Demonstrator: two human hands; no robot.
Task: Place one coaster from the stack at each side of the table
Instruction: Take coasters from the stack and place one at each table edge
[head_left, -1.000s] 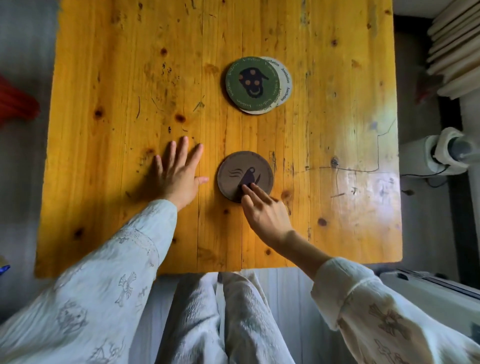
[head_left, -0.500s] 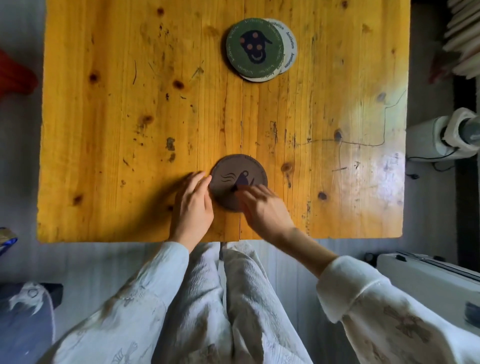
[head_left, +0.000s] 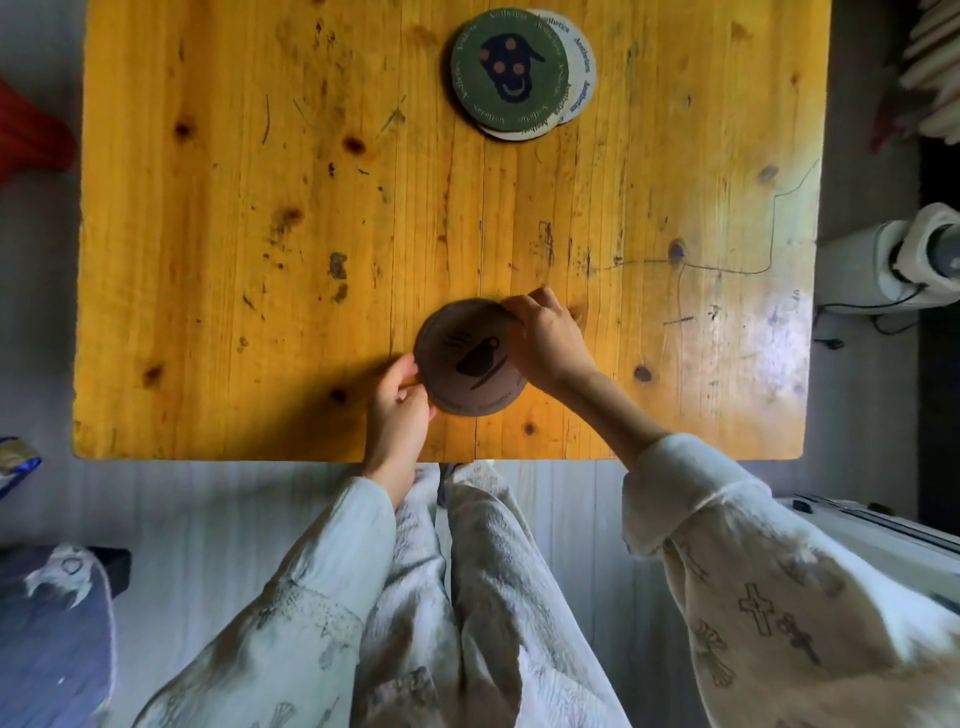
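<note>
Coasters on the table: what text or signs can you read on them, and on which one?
"Aesthetics", repeated round the rim of the white coaster under the green one.
Rim lettering on the green coaster: too blurred to read.
Brown coaster: no words, only a steaming cup sign.

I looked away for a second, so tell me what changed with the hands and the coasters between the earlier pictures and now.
The left hand, flat on the table a second ago, came over to the brown coaster and now pinches its left edge. The right hand shifted from the coaster's near edge to grip its far right edge. The brown coaster slid nearer the table's near edge. The green-topped stack looks untouched.
</note>
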